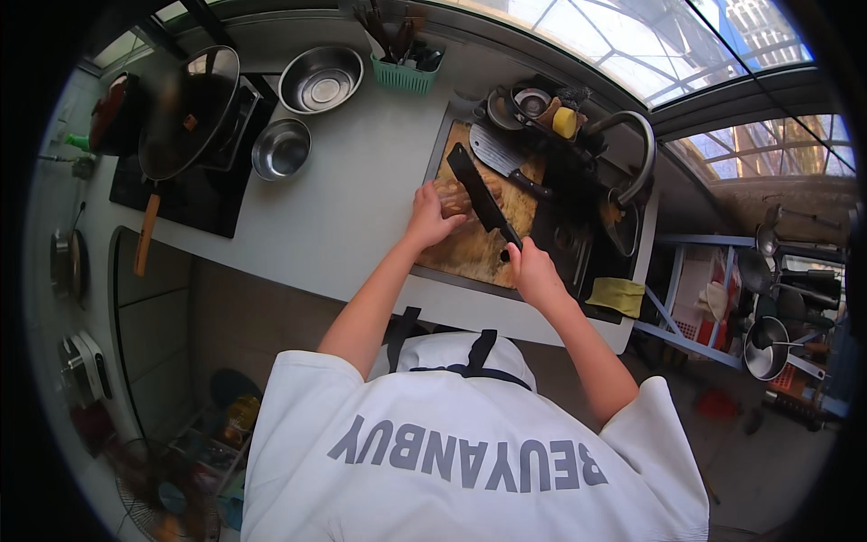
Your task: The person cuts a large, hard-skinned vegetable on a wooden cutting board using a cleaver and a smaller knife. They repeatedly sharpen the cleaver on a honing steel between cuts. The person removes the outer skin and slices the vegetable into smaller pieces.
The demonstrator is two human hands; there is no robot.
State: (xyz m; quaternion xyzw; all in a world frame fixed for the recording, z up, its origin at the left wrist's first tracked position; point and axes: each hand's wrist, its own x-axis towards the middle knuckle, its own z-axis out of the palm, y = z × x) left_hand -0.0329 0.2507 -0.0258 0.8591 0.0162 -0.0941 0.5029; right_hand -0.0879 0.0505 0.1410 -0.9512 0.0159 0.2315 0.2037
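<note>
A dark-bladed cleaver [476, 190] is held by its handle in my right hand [535, 272]. Its blade slants up and left across a brownish piece of food [452, 196], whose exact kind I cannot tell. My left hand [431, 218] presses on the left side of that food, with its fingers bent and thumb towards the blade. Under both lies a worn wooden cutting board [454, 254], set at the sink's left side. A second cleaver [498, 149], with a bright blade and dark handle, rests on the board's far part. Whether the dark blade touches the food is unclear.
Right of the board are the curved faucet [647, 146], a yellow sponge [563, 122] and a yellow-green cloth [615, 296]. Two metal bowls [321, 80] [282, 150] and a green utensil basket [404, 76] stand leftward. A wok's wooden handle [147, 234] juts over the counter edge.
</note>
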